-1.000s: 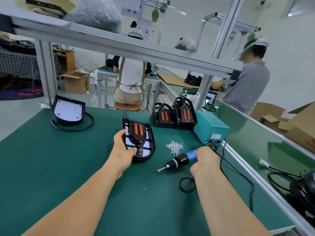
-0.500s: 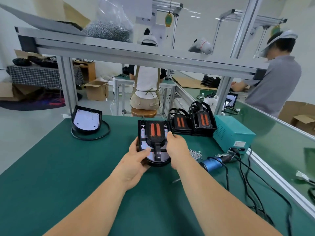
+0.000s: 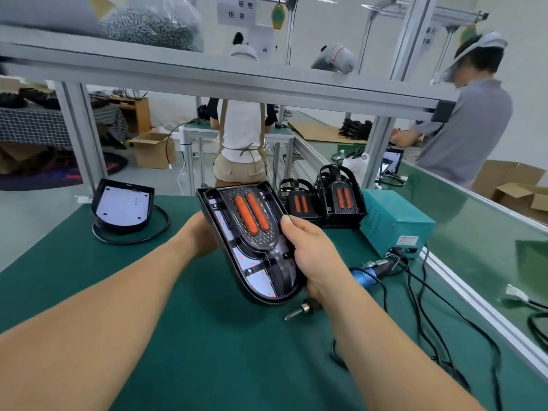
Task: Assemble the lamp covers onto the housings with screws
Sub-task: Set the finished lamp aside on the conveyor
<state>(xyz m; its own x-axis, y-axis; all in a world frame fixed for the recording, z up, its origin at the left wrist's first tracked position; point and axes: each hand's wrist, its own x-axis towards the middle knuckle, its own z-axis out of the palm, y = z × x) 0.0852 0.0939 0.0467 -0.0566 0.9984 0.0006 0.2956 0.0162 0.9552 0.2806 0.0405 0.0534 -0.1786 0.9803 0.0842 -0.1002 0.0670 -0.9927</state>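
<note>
Gripping the tilted lamp housing [image 3: 255,241] by its edges: left hand [image 3: 204,234], right hand [image 3: 314,256]; overhead sign [image 3: 237,11] illegible.

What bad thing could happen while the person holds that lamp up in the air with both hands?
The lamp is tilted above the green table, held only at its edges by the left hand and right hand. It might slip and land on the screwdriver lying just under it. The black cables run close beside the right arm, so a quick move could snag them and tug the screwdriver.
</note>
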